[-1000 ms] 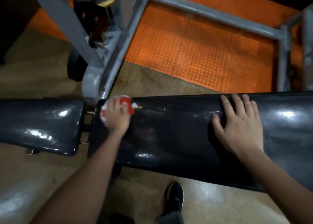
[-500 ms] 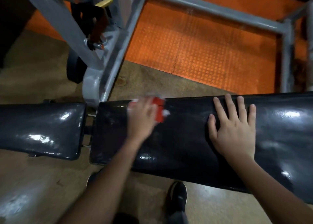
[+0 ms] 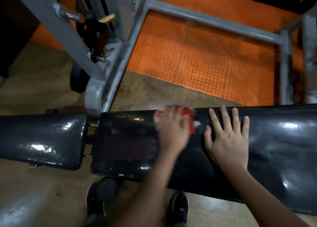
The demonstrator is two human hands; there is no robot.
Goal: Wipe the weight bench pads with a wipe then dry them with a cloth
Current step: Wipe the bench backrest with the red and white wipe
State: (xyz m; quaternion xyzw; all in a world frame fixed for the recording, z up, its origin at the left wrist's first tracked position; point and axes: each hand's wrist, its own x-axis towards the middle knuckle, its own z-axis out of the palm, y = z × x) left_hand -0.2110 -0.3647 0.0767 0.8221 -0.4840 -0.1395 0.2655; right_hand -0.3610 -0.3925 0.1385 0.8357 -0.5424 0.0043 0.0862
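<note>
A long black back pad [image 3: 283,141] of the weight bench runs across the view, glossy with wet streaks. A shorter black seat pad [image 3: 42,137] lies to its left, with a small gap between them. My left hand [image 3: 171,130] presses a red and white wipe [image 3: 190,118] flat on the back pad near its far edge; the hand is blurred by motion. My right hand [image 3: 226,134] rests flat on the pad just right of the wipe, fingers spread. The wipe is mostly hidden under my left hand.
A grey steel rack frame [image 3: 109,82] stands behind the bench on an orange studded mat [image 3: 205,58]. A black wheel [image 3: 77,81] sits at its left foot. My black shoes [image 3: 178,208] stand on the brown floor below the pad.
My left hand has slid the wipe rightward along the far edge of the back pad, from its left end to beside my right hand. The right hand stayed flat.
</note>
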